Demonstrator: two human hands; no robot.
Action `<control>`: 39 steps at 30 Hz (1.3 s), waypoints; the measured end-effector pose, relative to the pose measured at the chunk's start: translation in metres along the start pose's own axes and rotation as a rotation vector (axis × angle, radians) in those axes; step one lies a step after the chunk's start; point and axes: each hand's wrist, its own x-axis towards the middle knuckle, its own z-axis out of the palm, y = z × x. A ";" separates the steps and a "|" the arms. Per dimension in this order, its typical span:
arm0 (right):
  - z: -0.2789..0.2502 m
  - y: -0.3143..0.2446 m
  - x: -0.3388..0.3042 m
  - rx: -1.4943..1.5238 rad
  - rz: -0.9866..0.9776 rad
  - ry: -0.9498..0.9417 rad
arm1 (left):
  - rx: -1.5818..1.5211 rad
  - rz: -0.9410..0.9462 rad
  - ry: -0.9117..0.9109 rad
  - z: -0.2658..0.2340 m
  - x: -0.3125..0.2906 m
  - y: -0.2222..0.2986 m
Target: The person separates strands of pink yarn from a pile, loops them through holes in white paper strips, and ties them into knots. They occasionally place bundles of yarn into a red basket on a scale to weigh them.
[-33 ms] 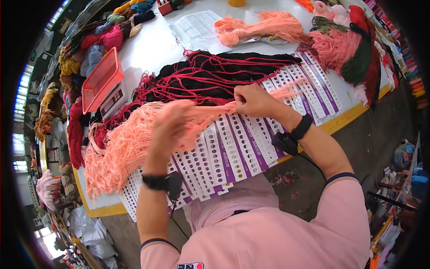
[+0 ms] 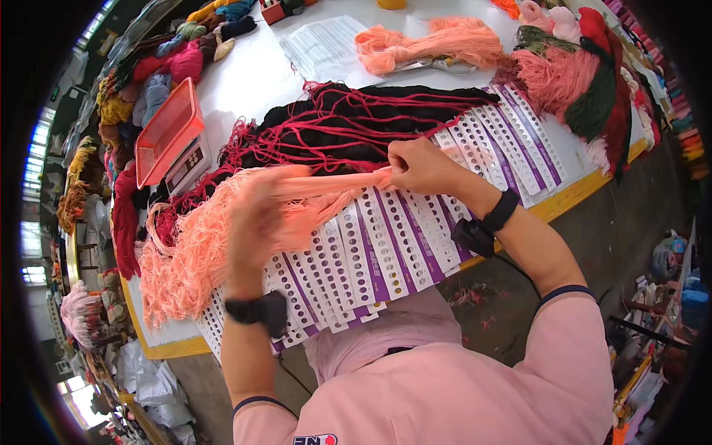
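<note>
1. Nearest me, a black wrist strap (image 2: 256, 310) sits on my left forearm. Above it my left hand (image 2: 256, 219) is smeared by blur, so I cannot tell whether its fingers are closed on anything. It is buried in the salmon yarn hank (image 2: 189, 259).
2. That hank lies across the near-left part of the table (image 2: 575, 194). Its loose, frizzy end spreads toward the left edge, and a drawn-out strand runs right to my other hand.
3. My right hand (image 2: 419, 167) has its fingers pinched tight on the thin end of that strand, just above the cards. The strand looks taut between my hands, so I judge I am teasing out a length.
4. Under both hands lies a fan of white sample cards (image 2: 386, 248) with purple strips and rows of holes.
5. Just beyond is a tangle of black and red yarn (image 2: 356, 122), touching the salmon hank.
6. Further left stands an orange-trayed scale (image 2: 169, 133).
7. Farthest off are a second peach skein (image 2: 430, 44), a printed sheet (image 2: 322, 48), and pink, green and red skeins (image 2: 586, 89).
</note>
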 end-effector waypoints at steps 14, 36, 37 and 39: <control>0.025 -0.011 -0.001 -0.099 -0.271 0.130 | 0.648 0.204 0.115 0.012 0.013 -0.038; 0.029 -0.014 -0.002 -0.010 -0.267 0.178 | -0.075 -0.124 -0.017 0.028 0.043 -0.069; 0.028 -0.015 -0.004 -0.062 -0.271 0.191 | -0.076 -0.132 -0.021 0.023 0.037 -0.058; 0.027 -0.012 -0.009 -0.118 -0.253 0.205 | -0.147 -0.288 -0.017 0.005 0.025 -0.015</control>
